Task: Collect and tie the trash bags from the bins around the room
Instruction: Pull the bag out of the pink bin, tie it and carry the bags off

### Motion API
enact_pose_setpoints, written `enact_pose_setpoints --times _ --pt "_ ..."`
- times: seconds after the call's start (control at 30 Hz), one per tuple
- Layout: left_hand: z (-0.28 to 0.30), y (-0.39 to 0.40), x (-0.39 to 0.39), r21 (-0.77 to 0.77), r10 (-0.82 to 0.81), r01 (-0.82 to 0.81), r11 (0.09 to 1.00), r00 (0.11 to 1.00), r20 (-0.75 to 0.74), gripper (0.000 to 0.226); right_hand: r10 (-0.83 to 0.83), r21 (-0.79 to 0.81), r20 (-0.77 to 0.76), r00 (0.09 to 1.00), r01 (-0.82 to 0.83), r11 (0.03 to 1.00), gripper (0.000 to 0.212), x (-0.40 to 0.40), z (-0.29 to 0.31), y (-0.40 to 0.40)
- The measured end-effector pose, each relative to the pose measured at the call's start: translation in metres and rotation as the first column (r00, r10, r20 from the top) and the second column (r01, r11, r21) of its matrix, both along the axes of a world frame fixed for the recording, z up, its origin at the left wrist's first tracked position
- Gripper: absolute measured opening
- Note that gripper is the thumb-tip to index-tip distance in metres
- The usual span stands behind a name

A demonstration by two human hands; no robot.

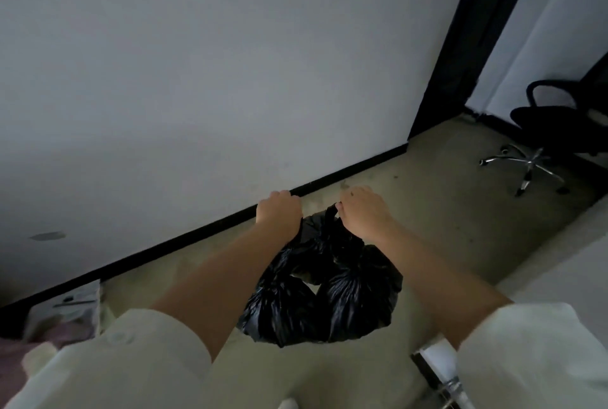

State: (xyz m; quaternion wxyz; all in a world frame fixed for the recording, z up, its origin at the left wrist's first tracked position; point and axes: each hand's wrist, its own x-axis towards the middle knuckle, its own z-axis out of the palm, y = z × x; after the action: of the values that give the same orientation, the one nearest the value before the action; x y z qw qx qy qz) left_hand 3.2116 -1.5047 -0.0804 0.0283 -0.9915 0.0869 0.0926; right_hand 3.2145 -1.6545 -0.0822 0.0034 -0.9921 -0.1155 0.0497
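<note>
Sleeves (125,359): white, nearest the lens.
Bags (322,290): two black, bunched, hanging above the floor (427,211).
Left hand (279,213): fingers curled round a neck.
Right hand (363,211): pinching the other neck.
Progress: bags collected; joining knot apparently unfinished; no bins in view.

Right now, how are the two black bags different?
The left bag hangs lower and nearer the camera; the right bag sits a bit higher and looks fuller. The left hand grips the left bag's neck; the right hand pinches the top. Both are shiny, black and off the floor.
</note>
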Motion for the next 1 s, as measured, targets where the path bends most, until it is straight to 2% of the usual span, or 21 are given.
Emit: enact_pose_setpoints --times 0.27,0.57,0.7,1.0 --pt "-0.01 -0.088 0.225 -0.015 -0.115 0.114 0.993 0.99 -0.08 0.028 -0.165 0.035 -0.058 0.985 0.167 0.985 0.037 0.206 -0.011 -0.091" --pt "-0.051 -0.219 0.449 -0.023 -0.062 0.059 0.998 0.98 -0.187 0.03 -0.224 0.096 -0.175 0.959 0.243 0.965 0.033 0.424 -0.05 -0.244" --pt "-0.069 -0.275 0.528 -0.019 -0.082 0.08 0.997 0.965 -0.248 0.032 -0.27 0.111 -0.26 0.927 0.306 0.945 0.035 0.503 -0.069 -0.299" --pt "-0.157 -0.384 0.712 -0.029 -0.052 0.044 0.999 0.914 -0.402 0.034 -0.287 -0.019 -0.535 0.795 0.329 0.944 0.032 0.689 -0.149 -0.423"
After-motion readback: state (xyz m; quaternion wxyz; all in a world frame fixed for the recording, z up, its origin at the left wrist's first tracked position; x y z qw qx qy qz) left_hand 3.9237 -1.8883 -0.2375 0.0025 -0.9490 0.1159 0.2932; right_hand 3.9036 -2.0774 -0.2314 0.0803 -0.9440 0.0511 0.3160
